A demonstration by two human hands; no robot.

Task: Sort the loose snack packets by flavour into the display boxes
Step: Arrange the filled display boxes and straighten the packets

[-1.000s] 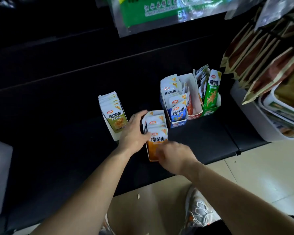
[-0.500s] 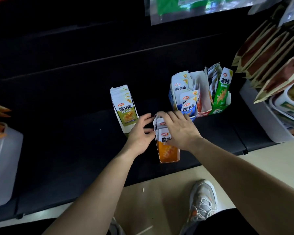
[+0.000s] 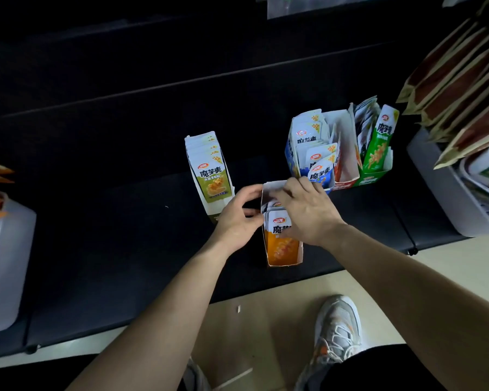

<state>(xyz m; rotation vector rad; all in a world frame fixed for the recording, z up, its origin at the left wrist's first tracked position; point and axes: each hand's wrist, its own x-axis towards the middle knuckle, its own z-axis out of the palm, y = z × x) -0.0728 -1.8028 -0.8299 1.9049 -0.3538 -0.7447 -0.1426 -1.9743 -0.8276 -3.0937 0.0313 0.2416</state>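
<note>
The right hand (image 3: 305, 213) lies palm-down over the orange display box (image 3: 283, 249), its fingers spread flat across the tops of the orange packets (image 3: 278, 224) standing inside, pressing rather than pinching. The left hand (image 3: 239, 218) grips the box's left wall, thumb curled against the side and fingertips hooked over the rear rim at about 12 o'clock. The front packet shows a red oval logo and the characters 魔芋, the rest hidden under the right hand.

At 10 o'clock from the hands, just beside the left hand, stands an olive-green box (image 3: 209, 170) packed with packets reading 魔芋爽, each with a "20%" corner flash. At 1 o'clock, touching side by side, stand three more boxes: a blue box (image 3: 308, 153) whose packets read 魔芋爽, a red box (image 3: 343, 156) that looks mostly hollow, and a green box (image 3: 374, 176) with a tall green packet (image 3: 380, 142) standing upright.

All sit on a black shelf (image 3: 124, 221). At 3 o'clock a white bin (image 3: 446, 193) holds brown-edged pouches; its print is too blurred to read.
</note>
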